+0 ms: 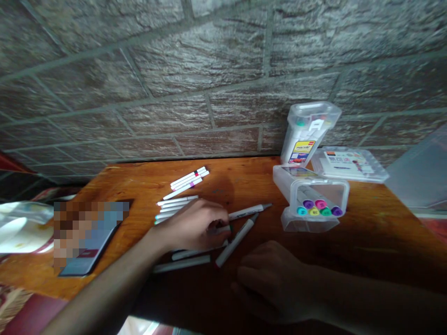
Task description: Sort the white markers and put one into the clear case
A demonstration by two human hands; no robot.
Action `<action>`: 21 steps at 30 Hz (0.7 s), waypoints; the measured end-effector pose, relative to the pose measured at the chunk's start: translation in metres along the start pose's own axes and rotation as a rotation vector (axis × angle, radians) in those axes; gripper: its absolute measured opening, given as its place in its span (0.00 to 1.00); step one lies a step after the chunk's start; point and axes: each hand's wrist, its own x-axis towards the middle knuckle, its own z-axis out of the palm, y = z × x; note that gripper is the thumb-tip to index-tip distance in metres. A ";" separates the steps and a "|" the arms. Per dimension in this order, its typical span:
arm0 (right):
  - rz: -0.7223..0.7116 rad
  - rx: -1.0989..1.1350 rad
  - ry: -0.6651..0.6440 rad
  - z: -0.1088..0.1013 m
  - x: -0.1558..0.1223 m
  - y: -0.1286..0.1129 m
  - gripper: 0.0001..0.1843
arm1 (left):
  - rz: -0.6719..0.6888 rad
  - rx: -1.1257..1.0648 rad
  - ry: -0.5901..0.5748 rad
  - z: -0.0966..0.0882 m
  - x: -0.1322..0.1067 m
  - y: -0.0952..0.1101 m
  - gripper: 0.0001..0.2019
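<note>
My left hand is curled over a white marker with a green end, which shows between its fingers. Beneath and beside that hand lie more white markers; one grey-tipped marker points right, and another marker lies slanted. Under my wrist is a row of white markers. My right hand rests in shadow at the table's front, fingers curled in, with nothing visible in them. To its upper right, an open clear plastic case lies on its side, holding several markers with coloured ends facing me.
An upright clear marker case stands by the stone-patterned wall. Right of it lies a flat clear plastic box. White pens sit at the back of the wooden table. A phone, partly pixelated, lies left.
</note>
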 end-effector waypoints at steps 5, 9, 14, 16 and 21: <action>0.003 0.000 0.008 0.001 0.001 0.001 0.15 | -0.021 0.000 0.117 0.001 -0.002 -0.004 0.02; 0.011 0.005 -0.003 0.000 0.000 0.000 0.15 | -0.041 -0.047 0.256 0.001 -0.004 -0.006 0.03; 0.019 0.019 -0.018 0.000 -0.001 0.000 0.15 | -0.019 -0.158 0.467 -0.008 -0.007 -0.004 0.05; 0.027 0.029 -0.022 0.000 -0.001 0.000 0.15 | -0.009 -0.230 0.586 -0.010 -0.008 -0.003 0.05; 0.087 0.141 0.029 -0.004 0.003 0.000 0.11 | -0.044 -0.630 0.839 -0.003 -0.006 -0.006 0.10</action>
